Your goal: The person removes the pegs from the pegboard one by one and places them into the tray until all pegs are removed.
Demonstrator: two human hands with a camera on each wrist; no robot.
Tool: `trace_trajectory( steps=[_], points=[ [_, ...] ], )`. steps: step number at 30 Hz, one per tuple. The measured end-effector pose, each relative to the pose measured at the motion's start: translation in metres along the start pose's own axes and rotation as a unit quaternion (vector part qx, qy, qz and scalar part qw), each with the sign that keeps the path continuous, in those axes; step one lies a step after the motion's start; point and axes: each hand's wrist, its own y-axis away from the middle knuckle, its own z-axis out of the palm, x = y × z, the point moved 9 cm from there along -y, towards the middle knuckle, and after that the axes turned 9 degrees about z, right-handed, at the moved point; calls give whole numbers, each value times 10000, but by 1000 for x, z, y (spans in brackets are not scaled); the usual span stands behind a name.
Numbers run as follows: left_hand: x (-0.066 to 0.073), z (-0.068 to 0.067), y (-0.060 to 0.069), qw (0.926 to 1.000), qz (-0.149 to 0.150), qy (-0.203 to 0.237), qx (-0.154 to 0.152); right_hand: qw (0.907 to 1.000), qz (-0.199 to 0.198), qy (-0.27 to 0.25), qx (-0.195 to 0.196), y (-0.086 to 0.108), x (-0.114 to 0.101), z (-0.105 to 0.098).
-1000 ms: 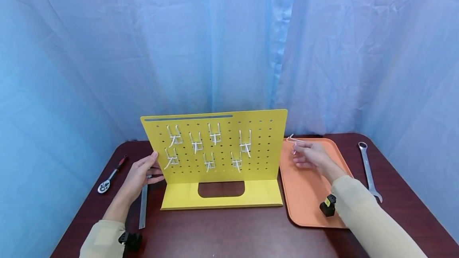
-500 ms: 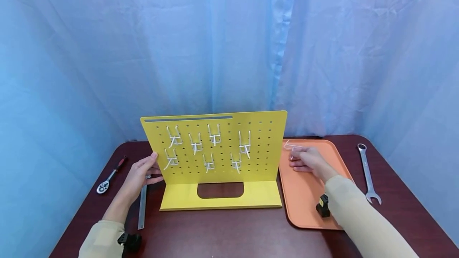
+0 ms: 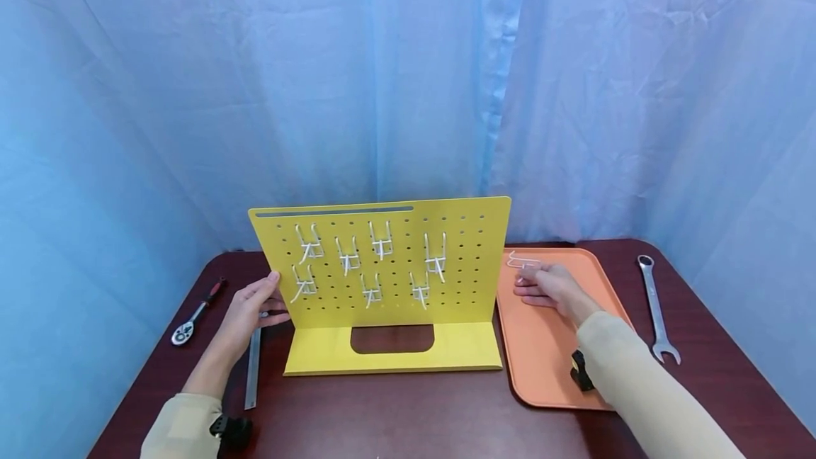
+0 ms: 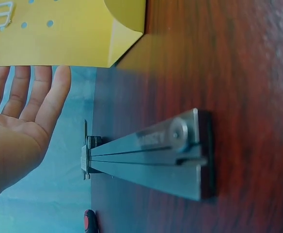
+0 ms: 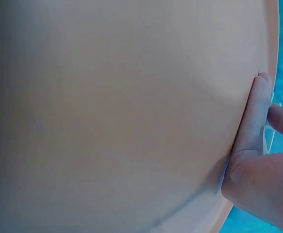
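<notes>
A yellow pegboard (image 3: 395,310) on a wide foot stands at the middle of the table, with several white wire hooks (image 3: 381,241) set in its holes. My left hand (image 3: 245,307) grips the board's left edge, thumb at the front side; in the left wrist view its fingers (image 4: 43,92) pass behind the board. Over the far part of an orange tray (image 3: 542,367), my right hand (image 3: 551,287) pinches a white wire pegboard hook (image 3: 519,259). The right wrist view shows only slivers of that hook (image 5: 271,133), mostly hidden by the fingers.
A steel sliding-blade caliper or square (image 4: 151,155) lies left of the board, near the left hand. Farther left is a ratchet wrench (image 3: 194,319) with a red and black handle. A combination wrench (image 3: 655,310) lies right of the tray. Blue curtains (image 3: 382,76) hang behind the table.
My right hand has lowered slightly toward the tray, and the hook with it, over the past second. The left hand stays on the board's edge.
</notes>
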Motion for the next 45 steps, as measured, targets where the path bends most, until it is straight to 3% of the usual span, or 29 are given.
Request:
trace_trajectory(
  steps=[27,45],
  points=[
    [1,0,-1,9998,51,16,-169,9994,174,-264,-167,4,-1,-1],
    [3,1,1,9998,108,73,-146,9952,-191,-225,-928,26,-10,8]
  ],
)
